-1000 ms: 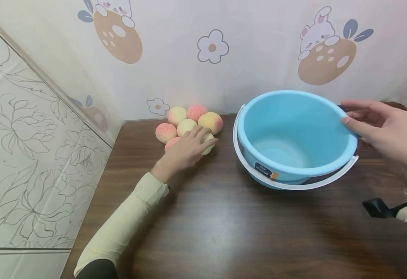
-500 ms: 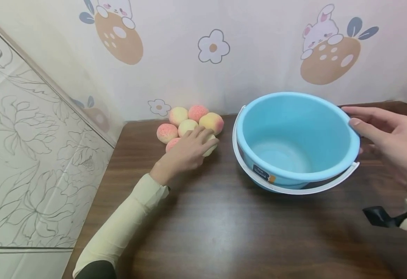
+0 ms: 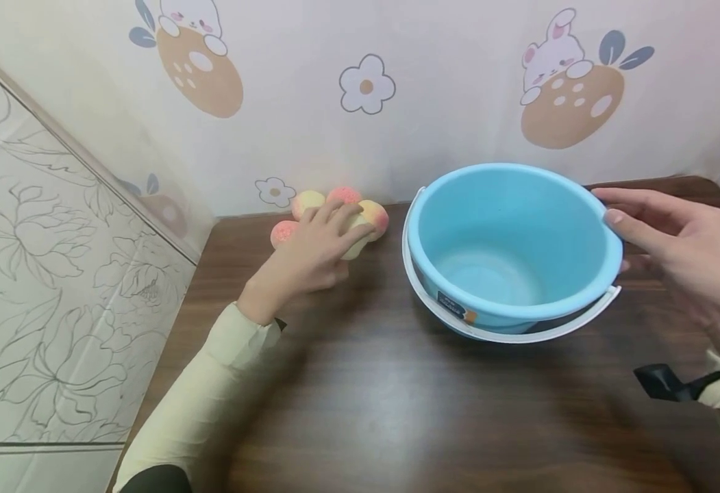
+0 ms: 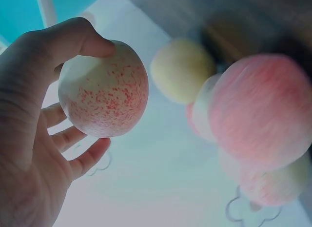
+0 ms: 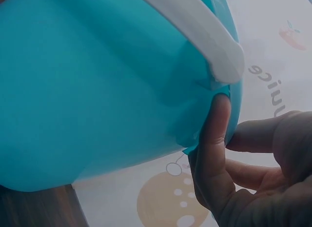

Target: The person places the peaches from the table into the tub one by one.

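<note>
My left hand (image 3: 307, 253) holds a peach (image 4: 105, 90), pale with red speckles, between thumb and fingers. In the head view the hand covers part of it and some of the peaches behind. Pink and yellow peaches (image 3: 308, 203) cluster on the table beyond the fingers, by the wall. To their right stands a light-blue bucket (image 3: 514, 212), with nothing inside and its white handle (image 3: 520, 337) hanging down at the front. My right hand (image 3: 689, 239) pinches the bucket's right rim, thumb on one side and fingers on the other, close to the handle's joint in the right wrist view.
The dark wooden table (image 3: 384, 404) runs up to a wall (image 3: 446, 82) printed with rabbits and flowers. A white panel with line-drawn flowers (image 3: 57, 287) borders the left side. A black strap end (image 3: 662, 382) hangs from the right sleeve.
My left hand has taken hold of a peach and shifted slightly up and left in the head view. The right hand stays at the bucket's rim, and the bucket has tilted slightly toward me.
</note>
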### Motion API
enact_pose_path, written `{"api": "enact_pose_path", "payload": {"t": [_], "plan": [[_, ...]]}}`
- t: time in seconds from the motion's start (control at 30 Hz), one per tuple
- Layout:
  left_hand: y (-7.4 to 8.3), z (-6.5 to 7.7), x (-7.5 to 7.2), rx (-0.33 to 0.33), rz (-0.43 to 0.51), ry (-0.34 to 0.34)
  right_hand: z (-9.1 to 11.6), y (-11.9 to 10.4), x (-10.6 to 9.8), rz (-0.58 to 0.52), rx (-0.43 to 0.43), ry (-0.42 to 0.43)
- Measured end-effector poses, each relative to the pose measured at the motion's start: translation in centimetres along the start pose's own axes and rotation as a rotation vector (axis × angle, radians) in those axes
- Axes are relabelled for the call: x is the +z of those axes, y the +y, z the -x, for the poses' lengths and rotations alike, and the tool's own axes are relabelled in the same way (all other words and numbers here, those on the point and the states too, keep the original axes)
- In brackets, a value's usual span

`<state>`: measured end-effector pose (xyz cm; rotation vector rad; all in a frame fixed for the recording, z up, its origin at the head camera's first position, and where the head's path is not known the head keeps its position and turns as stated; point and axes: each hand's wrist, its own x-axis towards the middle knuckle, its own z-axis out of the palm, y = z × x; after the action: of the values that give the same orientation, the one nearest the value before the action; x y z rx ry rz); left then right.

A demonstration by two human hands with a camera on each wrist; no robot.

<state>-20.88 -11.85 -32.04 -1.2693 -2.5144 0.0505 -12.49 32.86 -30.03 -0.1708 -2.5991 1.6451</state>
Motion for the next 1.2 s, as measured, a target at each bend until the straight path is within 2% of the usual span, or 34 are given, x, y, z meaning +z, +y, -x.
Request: {"api": "enact_pose_path", "payload": {"t": [0.17, 0.3, 0.43, 0.63, 0.8, 1.0, 1.07, 1.2], "plan": [[-0.6, -0.7, -1.7, 0.006, -0.028, -0.001, 0.1, 0.2, 0.0, 0.003, -0.012, -0.012], [-0.8, -1.3, -3.0, 0.013, -0.014, 0.009, 0.1, 0.2, 0.1, 0.008, 0.005, -0.016], [-0.6, -1.9, -4.0, 0.026, 0.0, 0.003, 0.1, 0.1, 0.1, 0.031, 0.017, -0.007], [-0.2, -3.0, -5.3, 0.049, -0.023, 0.001, 0.1, 0.0, 0.0, -0.001, 0.032, -0.024], [0.2, -3.9, -6.3, 0.068, -0.033, 0.036, 0.2, -0.1, 0.1, 0.003, 0.045, -0.027], [0.8, -5.1, -7.2, 0.101, -0.045, 0.121, 0.2, -0.2, 0.0, 0.011, 0.026, -0.019], [0.9, -5.5, -7.6, 0.103, -0.038, 0.116, 0.2, -0.2, -0.1, 0.01, 0.024, -0.019], [1.3, -6.4, -8.6, 0.094, -0.027, 0.056, 0.1, -0.1, -0.2, -0.002, 0.024, -0.024]]}}
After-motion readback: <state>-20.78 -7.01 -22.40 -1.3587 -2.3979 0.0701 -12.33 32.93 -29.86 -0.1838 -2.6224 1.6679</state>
